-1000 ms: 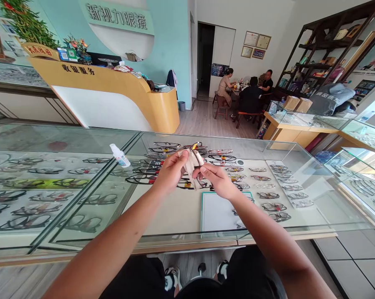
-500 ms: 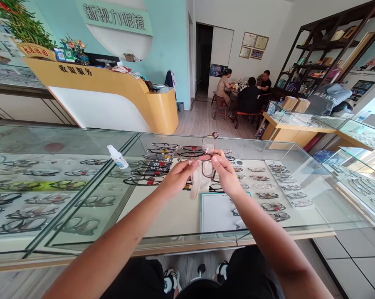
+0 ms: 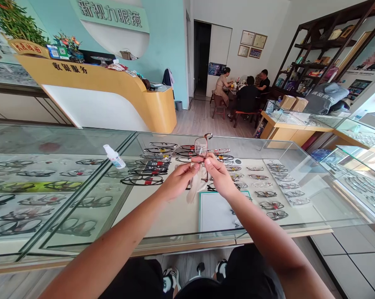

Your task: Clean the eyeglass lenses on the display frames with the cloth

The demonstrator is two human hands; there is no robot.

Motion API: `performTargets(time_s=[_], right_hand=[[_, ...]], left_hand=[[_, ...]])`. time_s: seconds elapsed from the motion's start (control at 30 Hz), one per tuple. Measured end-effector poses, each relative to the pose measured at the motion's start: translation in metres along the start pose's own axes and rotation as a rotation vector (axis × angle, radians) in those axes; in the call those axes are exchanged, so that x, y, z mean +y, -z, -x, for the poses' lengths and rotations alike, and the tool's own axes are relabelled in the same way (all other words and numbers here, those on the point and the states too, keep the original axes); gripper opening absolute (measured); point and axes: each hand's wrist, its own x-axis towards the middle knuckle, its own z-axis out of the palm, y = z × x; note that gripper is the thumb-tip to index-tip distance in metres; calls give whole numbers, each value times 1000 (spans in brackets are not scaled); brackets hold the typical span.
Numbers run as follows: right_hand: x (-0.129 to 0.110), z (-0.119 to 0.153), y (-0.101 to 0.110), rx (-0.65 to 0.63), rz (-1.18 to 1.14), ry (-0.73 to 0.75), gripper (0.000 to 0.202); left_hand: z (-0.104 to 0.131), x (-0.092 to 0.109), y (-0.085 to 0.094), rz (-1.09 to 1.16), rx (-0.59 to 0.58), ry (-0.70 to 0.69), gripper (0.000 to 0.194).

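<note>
At the centre of the frame my hands are close together above the glass surface [image 3: 162, 209]. My right hand [image 3: 218, 172] pinches the glasses [image 3: 201, 146] near the middle, turned on end with one lens uppermost, probably because that grip leaves the upper lens free of my fingers. My left hand [image 3: 183, 173] is closed on a pale cloth [image 3: 193, 186], which hangs slack below my fingertips and partly hides the lower lens; I take it I have bunched it so that a fold sits against the frame. The bottle [image 3: 115, 158] stands left of centre, likely put there to be within reach yet clear of my forearms. Counting: one pair of glasses held, one cloth, one bottle; toward the upper right, two cardboard boxes [image 3: 287, 102], four framed papers [image 3: 247, 37] on the wall and three seated people [image 3: 249, 99]. The display eyeglasses [image 3: 142, 180] overlap too much for me to count.
</note>
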Motion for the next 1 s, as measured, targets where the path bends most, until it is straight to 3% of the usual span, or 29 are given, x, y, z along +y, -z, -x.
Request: performTargets(time_s=[0.47, 0.63, 0.87, 1.0], right_hand=[[2, 3, -5, 2, -42, -6, 51], [9, 2, -5, 20, -57, -59, 54], [13, 2, -6, 56, -304, -280, 54], [9, 1, -8, 102, -305, -280, 55]], left_hand=[[-1, 1, -4, 111, -17, 30, 59], [0, 5, -6, 24, -40, -46, 53], [4, 10, -3, -126, -76, -59, 57], [4, 8, -3, -205, -71, -132, 59]])
